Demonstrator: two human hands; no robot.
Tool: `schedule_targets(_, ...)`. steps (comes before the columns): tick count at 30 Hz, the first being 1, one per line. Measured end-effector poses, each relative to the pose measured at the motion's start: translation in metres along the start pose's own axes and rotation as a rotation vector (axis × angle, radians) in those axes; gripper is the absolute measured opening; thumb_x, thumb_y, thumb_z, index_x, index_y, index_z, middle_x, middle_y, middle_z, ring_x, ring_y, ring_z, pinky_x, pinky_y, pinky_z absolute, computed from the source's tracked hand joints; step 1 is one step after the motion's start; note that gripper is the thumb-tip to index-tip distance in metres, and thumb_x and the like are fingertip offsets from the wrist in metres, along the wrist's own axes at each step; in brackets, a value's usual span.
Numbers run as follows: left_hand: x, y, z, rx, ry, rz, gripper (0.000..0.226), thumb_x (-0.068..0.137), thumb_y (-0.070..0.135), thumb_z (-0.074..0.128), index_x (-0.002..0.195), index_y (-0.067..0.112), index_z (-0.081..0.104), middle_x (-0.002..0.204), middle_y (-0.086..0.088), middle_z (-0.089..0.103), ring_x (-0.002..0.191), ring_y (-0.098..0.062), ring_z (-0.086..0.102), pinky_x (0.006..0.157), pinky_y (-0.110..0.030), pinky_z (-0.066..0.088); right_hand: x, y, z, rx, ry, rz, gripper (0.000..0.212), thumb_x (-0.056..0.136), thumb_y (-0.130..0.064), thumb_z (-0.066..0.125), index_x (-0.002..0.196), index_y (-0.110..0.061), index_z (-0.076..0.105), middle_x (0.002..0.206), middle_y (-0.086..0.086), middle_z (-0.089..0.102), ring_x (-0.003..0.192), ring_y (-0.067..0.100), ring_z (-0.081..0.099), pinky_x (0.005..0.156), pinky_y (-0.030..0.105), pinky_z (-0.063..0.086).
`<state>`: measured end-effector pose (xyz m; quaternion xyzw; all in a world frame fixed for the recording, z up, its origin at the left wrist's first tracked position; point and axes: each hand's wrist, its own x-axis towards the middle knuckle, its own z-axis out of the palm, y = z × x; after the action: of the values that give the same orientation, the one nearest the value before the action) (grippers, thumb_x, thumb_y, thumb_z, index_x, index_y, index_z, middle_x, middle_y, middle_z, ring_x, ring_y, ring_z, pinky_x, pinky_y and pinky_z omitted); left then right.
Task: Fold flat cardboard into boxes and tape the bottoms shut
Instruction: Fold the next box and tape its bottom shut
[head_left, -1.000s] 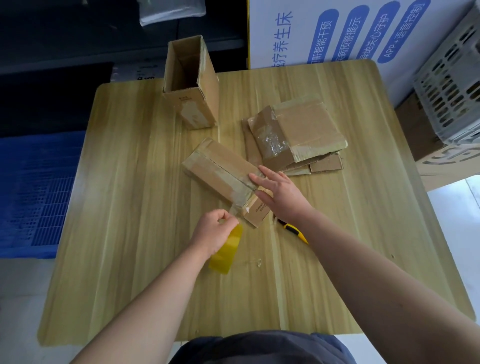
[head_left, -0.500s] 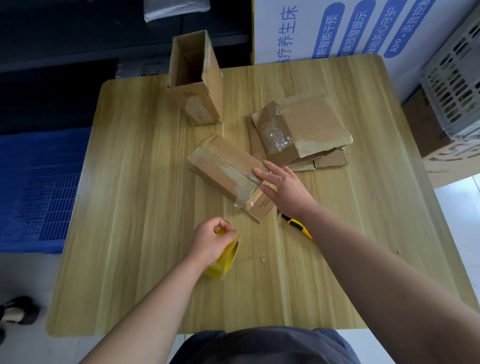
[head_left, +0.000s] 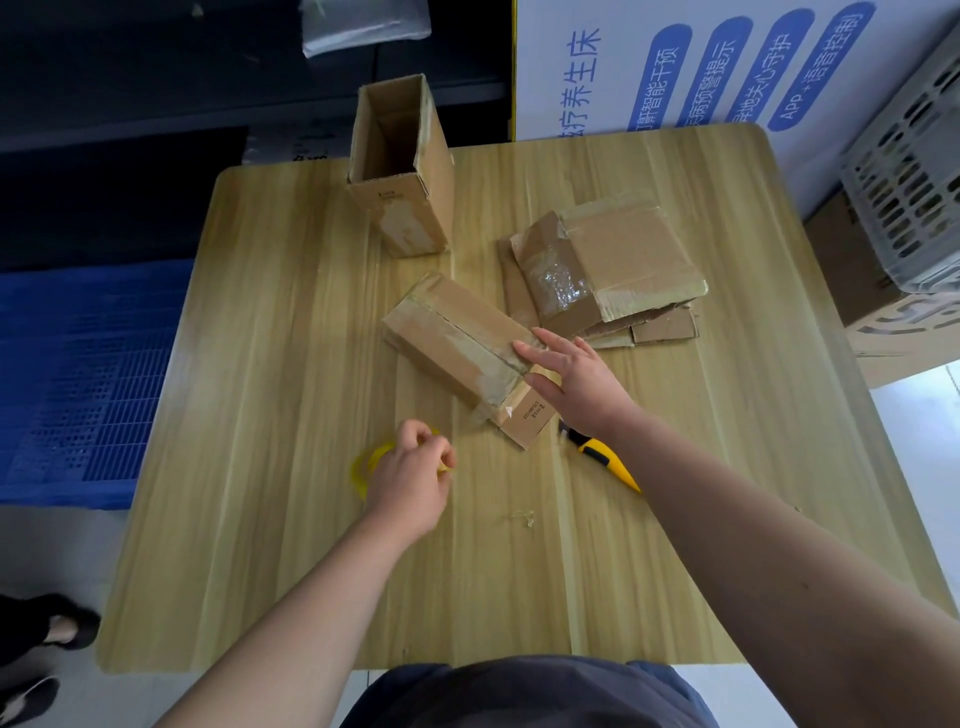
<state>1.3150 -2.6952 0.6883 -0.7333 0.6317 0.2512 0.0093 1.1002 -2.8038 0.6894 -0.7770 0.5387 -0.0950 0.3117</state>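
Since a second ago the left hand (head_left: 415, 478) has drawn back from the near end of the lying box (head_left: 457, 338), taking the yellow tape roll (head_left: 366, 465) with it toward the near left of the table (head_left: 260, 364). The right hand has barely shifted.

From the head camera, hand and roll now sit apart from the box, and a short tail of clear tape shows at the box's near end. Whether a strip still runs from there to the roll I cannot tell. In my judgement the seam along this bottom is taped and the strip is being parted or has just parted.

Curled fingers of the left hand clasp the roll, thumb and forefinger pinched together at its rim. The right hand (head_left: 576, 379) lies flat, fingers straight, pressing the taped end down. A yellow utility knife (head_left: 602, 457) lies just beside that wrist. Farther back stand an upright box (head_left: 400, 171) and a stack of flat cardboard (head_left: 623, 260).
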Motion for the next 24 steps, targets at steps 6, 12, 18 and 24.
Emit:
schedule_targets(6, 0.015, 0.01, -0.002, -0.075, -0.042, -0.011, 0.027, 0.09, 0.033, 0.062, 0.114, 0.021, 0.059, 0.136, -0.005, 0.036, 0.11, -0.028, 0.056, 0.093, -0.033, 0.045, 0.002, 0.002, -0.003, 0.024, -0.006, 0.008, 0.039, 0.102, -0.027, 0.041, 0.141, -0.032, 0.046, 0.155, 0.0, 0.032, 0.146, 0.018, 0.022, 0.12, 0.034, 0.005)
schedule_targets(12, 0.012, 0.05, -0.018, -0.457, 0.24, -0.129, 0.023, 0.088, 0.037, 0.063, 0.08, 0.016, 0.065, 0.079, 0.004, 0.066, 0.074, -0.017, 0.061, 0.063, -0.031, 0.05, 0.004, 0.005, 0.002, 0.038, 0.041, 0.017, 0.037, 0.103, -0.024, 0.04, 0.137, -0.033, 0.051, 0.151, 0.0, 0.041, 0.144, 0.02, 0.028, 0.12, 0.039, 0.012)
schedule_targets(18, 0.021, 0.067, -0.017, -0.728, 0.145, -0.287, 0.028, 0.078, 0.038, 0.077, 0.066, 0.017, 0.062, 0.066, 0.006, 0.064, 0.063, -0.012, 0.059, 0.052, -0.019, 0.042, 0.003, 0.004, -0.004, 0.053, 0.025, 0.013, 0.037, 0.103, -0.02, 0.04, 0.136, -0.029, 0.053, 0.145, 0.0, 0.048, 0.142, 0.019, 0.031, 0.119, 0.039, 0.017)
schedule_targets(24, 0.028, 0.062, -0.015, -0.754, 0.136, -0.283, 0.025, 0.077, 0.029, 0.08, 0.065, 0.017, 0.062, 0.064, 0.007, 0.063, 0.063, -0.013, 0.061, 0.058, -0.021, 0.047, 0.009, 0.007, -0.019, 0.152, 0.034, 0.006, 0.039, 0.097, -0.005, 0.043, 0.123, -0.023, 0.066, 0.124, 0.0, 0.065, 0.118, 0.019, 0.056, 0.098, 0.022, 0.04)
